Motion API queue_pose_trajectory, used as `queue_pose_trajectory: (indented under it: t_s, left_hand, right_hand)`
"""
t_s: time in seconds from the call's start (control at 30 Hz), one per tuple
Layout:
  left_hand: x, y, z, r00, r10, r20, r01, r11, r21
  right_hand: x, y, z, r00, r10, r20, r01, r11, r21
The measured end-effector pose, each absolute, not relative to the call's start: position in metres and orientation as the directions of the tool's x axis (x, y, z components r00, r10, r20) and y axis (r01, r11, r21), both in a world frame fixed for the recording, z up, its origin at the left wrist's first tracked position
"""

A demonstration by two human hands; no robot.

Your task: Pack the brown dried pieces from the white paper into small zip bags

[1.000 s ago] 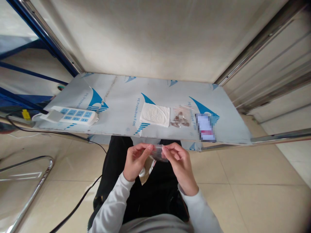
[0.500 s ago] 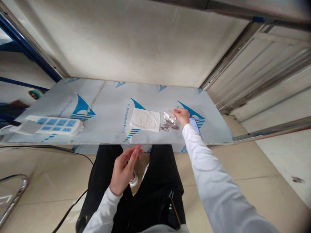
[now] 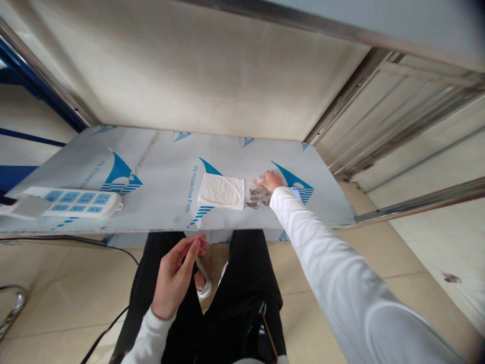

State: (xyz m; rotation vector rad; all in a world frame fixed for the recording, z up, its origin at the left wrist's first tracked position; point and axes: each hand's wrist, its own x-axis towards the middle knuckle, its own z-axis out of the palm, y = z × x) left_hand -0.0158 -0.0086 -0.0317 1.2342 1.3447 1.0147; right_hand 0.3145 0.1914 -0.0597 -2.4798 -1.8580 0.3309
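Observation:
A small clear plastic bag (image 3: 259,196) with dark brown pieces in it lies on the film-covered shelf (image 3: 162,167). My right hand (image 3: 271,181) is at the bag's upper right, its fingers closed on the top edge; the fingertips are partly hard to make out. Just left of the bag lies a flat white cloth-like pouch (image 3: 221,191), apart from it. Below the shelf's front edge, over my lap, my left hand (image 3: 175,275) hovers with its fingers loosely stretched and nothing in them.
A phone (image 3: 297,193) lies partly under my right wrist. At the shelf's left end is a white power strip (image 3: 81,202) with blue sockets and a plug in it. Black cables (image 3: 108,331) hang by my legs. A metal-edged upper shelf (image 3: 295,28) overhangs the back.
My right hand has shifted left along the bag's top edge, its index finger now stretched across it. My left hand has moved slightly left and down, and the camera view has shifted a little.

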Motion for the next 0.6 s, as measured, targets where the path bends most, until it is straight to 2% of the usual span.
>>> queue_pose_trajectory:
  t_s: [0.13,0.27,0.6]
  left_hand:
    - [-0.017,-0.010,-0.030,0.032,0.992,-0.122,0.156,0.115,0.981]
    - [-0.020,-0.011,-0.029,0.014,0.993,-0.113,0.153,0.110,0.982]
    - [-0.017,-0.009,-0.037,0.022,0.992,-0.125,0.092,0.123,0.988]
  right_hand:
    - [0.315,0.197,-0.058,0.221,0.956,-0.194,0.964,-0.244,-0.107]
    - [0.316,0.195,-0.053,0.184,0.970,-0.157,0.975,-0.200,-0.095]
    - [0.337,0.181,-0.016,0.096,0.995,-0.011,0.977,-0.097,-0.190]
